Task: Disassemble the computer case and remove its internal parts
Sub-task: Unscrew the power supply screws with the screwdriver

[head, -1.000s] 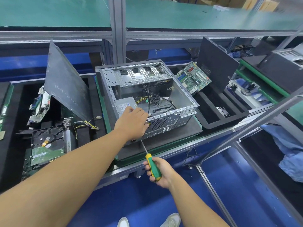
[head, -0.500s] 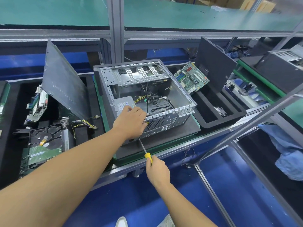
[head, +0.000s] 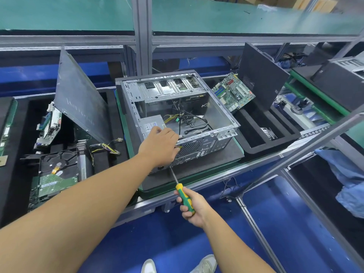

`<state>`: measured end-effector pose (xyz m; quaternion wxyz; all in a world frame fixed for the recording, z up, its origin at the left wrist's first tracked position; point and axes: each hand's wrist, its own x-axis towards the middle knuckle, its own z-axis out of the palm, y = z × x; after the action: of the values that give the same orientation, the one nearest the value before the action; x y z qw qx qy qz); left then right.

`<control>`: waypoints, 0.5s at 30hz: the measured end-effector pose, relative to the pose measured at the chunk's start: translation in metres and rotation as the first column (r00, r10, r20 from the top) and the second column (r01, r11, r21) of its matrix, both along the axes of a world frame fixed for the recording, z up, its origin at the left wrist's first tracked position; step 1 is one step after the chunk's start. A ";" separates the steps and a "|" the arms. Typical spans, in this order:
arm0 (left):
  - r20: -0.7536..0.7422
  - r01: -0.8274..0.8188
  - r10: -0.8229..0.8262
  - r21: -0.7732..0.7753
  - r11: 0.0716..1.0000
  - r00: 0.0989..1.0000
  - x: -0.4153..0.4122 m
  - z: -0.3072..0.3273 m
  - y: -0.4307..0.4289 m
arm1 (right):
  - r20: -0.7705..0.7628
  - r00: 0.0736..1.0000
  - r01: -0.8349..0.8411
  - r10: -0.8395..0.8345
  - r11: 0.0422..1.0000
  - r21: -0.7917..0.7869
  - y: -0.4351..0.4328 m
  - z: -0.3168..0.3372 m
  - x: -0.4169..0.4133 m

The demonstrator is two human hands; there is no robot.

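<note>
Left hand laid over rear edge of computer case, fingers bent down across rear panel; whether they pinch anything, cannot tell. Right hand clamped round screwdriver handle, shaft aimed up under left hand, tip hidden. Hands apart.

Case on its side on dark mat, open face up.

Done, judging by layout: side panel off, leaning at left; motherboard out, propped in foam tray; hard drive out.

Remaining inside: power supply, cable bundle, drive cage. Probable step: power supply screws.
</note>
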<state>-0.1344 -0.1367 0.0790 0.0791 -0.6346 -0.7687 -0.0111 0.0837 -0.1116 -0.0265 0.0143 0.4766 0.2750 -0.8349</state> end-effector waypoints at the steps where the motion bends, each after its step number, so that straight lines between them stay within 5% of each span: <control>1: -0.002 0.000 0.000 0.005 1.000 1.000 0.000 -0.001 0.000 | 0.031 0.999 -0.019 0.017 0.998 0.063 0.000 0.001 -0.001; 4: -0.010 -0.001 0.001 0.008 1.000 1.000 0.000 -0.001 0.000 | 0.169 0.984 -0.116 0.065 0.943 0.312 -0.003 0.006 -0.004; 6: -0.013 -0.003 0.003 0.006 1.000 1.000 0.000 -0.001 0.000 | 0.257 0.961 -0.231 0.104 0.812 0.536 -0.006 0.010 -0.005; 9: -0.020 -0.003 0.004 0.003 1.000 1.000 0.001 0.001 0.000 | 0.551 0.825 -0.554 0.126 0.374 0.744 -0.011 0.016 -0.006; 11: -0.017 -0.005 0.005 0.001 1.000 1.000 0.000 0.001 -0.001 | 0.722 0.692 -0.721 0.029 0.095 0.687 -0.015 0.013 -0.006; 12: -0.013 -0.004 0.004 0.001 1.000 1.000 0.000 0.001 -0.001 | 0.735 0.678 -0.735 -0.002 0.033 0.677 -0.017 0.013 -0.006; 13: -0.011 -0.004 0.004 -0.001 1.000 1.000 0.000 0.001 -0.001 | 0.729 0.684 -0.728 0.010 0.054 0.683 -0.018 0.012 -0.007; 14: -0.011 -0.004 0.004 -0.003 1.000 1.000 0.000 0.002 -0.001 | 0.660 0.749 -0.657 0.060 0.198 0.727 -0.017 0.011 -0.007; 15: -0.013 -0.004 0.004 -0.003 1.000 1.000 0.000 0.002 -0.001 | 0.501 0.862 -0.473 0.078 0.481 0.739 -0.015 0.012 -0.009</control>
<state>-0.1344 -0.1377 0.0806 0.0830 -0.6335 -0.7693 -0.0055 0.0746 -0.1263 -0.0143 -0.0240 0.5307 0.7080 -0.4652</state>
